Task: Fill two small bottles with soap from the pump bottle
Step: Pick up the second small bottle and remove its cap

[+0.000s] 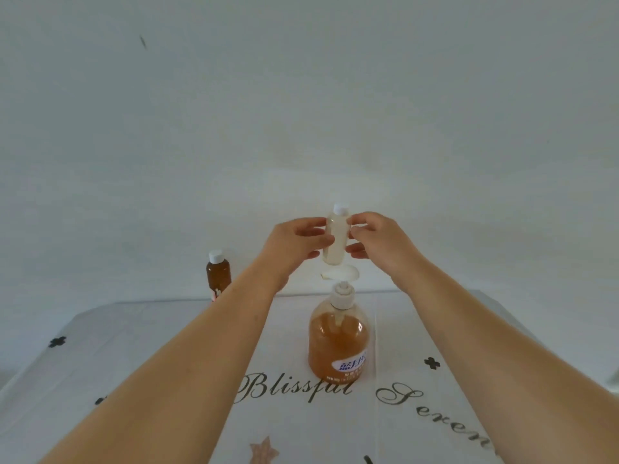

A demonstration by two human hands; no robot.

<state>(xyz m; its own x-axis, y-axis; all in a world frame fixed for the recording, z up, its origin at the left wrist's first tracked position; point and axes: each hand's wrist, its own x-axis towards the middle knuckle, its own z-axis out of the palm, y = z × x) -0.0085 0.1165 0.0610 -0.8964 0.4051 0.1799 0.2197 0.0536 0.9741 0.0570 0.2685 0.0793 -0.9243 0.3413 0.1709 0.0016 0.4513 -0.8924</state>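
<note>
A small clear bottle (336,237) with a white cap is held upright in the air above the pump bottle. My left hand (294,244) grips its left side and my right hand (375,237) pinches its right side near the top. Below them stands the pump bottle (338,343), clear plastic with orange soap and a white pump head. A small brown bottle (218,274) with a white cap stands at the table's far left, partly behind my left forearm.
The table (140,356) wears a white cloth with script lettering, black crosses and a star. A plain white wall rises right behind its far edge. A white rounded thing (341,272) lies behind the pump head, partly hidden.
</note>
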